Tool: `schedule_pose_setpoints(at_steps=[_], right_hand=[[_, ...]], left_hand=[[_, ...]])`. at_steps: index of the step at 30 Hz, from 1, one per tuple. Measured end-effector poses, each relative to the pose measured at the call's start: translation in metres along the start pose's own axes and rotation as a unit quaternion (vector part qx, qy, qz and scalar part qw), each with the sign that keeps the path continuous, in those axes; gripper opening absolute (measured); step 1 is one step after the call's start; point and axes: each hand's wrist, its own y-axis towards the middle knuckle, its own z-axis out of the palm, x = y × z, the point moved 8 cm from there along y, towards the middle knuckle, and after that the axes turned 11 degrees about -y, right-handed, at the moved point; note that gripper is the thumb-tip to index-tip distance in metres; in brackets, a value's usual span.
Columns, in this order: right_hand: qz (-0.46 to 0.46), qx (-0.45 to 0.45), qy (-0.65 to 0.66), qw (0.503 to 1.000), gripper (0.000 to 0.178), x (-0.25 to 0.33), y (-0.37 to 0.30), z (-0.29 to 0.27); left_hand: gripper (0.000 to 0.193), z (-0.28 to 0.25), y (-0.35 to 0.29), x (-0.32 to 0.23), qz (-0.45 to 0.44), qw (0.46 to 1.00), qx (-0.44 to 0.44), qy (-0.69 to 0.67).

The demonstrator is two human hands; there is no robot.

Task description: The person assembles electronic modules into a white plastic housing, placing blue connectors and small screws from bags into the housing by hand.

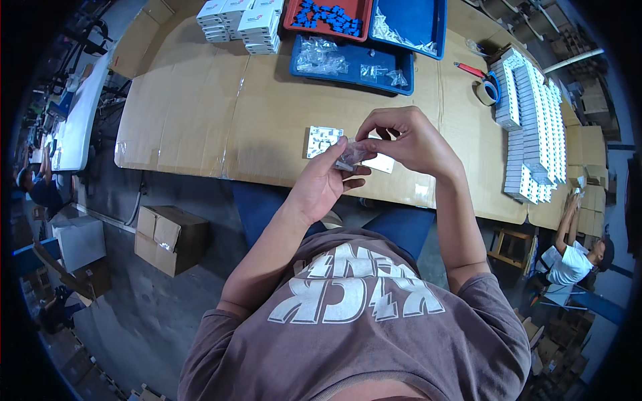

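Observation:
Between my hands is a small clear plastic bag (352, 155), whose contents I cannot make out. My left hand (322, 175) grips it from the left, thumb on top. The fingers of my right hand (408, 137) pinch its right edge. Just beyond my left thumb, a white box tray with small shaped parts (324, 139) lies on the cardboard-covered table (274, 134). A flat white piece (381, 162), partly hidden by my right hand, lies beneath it near the table's front edge.
Beyond my hands stand a blue tray of clear bags (354, 81), a red tray of blue parts (328, 19) and a blue tray of white pieces (404, 27). White boxes (257, 23) are stacked far left, long stacks (531, 127) right, beside a tape roll (486, 92).

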Motion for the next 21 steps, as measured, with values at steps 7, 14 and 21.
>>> schedule_pose_setpoints(at_steps=[7,14,21], right_hand=[[-0.051,0.070,0.005,0.996,0.015,-0.001,0.006,0.008],[-0.031,0.103,0.154,0.982,0.039,-0.019,-0.003,0.028],[-0.035,0.084,0.055,0.994,0.038,-0.025,-0.004,0.033]], left_hand=[[0.043,-0.006,0.007,0.003,-0.006,1.000,-0.008,-0.002],[0.040,-0.008,0.013,0.009,0.000,1.000,0.016,-0.025],[0.037,-0.019,0.021,0.013,-0.013,0.999,-0.009,-0.047]])
